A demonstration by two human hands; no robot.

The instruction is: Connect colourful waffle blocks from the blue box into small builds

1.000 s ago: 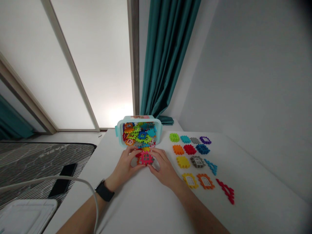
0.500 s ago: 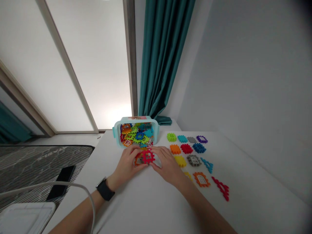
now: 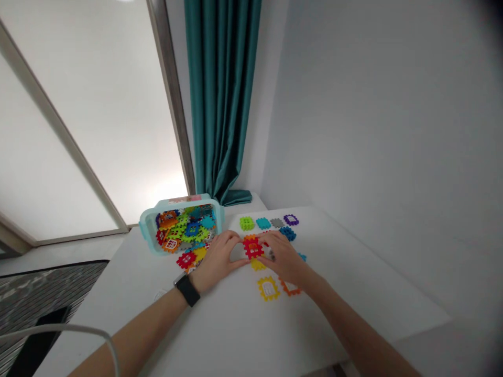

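A red square piece with a window pattern (image 3: pixel 253 247) is pinched between my two hands, over the orange and yellow pieces on the table. My left hand (image 3: pixel 222 255) has its thumb and fingertips at the piece's left side. At its right side are the thumb and fingers of my right hand (image 3: pixel 285 257). Rows of coloured pieces lie around them: green (image 3: pixel 247 223), cyan (image 3: pixel 263 223), grey (image 3: pixel 277 223), purple (image 3: pixel 291 219) and blue (image 3: pixel 288 233). Nearer me are a yellow frame (image 3: pixel 269 288) and an orange frame (image 3: pixel 290 287). My right hand hides some pieces.
A light blue bin (image 3: pixel 148 234) full of mixed pieces stands at the table's back left. Beside it lie a loose red piece (image 3: pixel 186 260) and a yellow one. A white cable (image 3: pixel 58 328) crosses the lower left. A green curtain (image 3: pixel 222 104) hangs behind.
The view has turned right. Both hands have moved from in front of the bin to the rows of pieces, carrying the red piece. A loose red piece beside the bin now shows.
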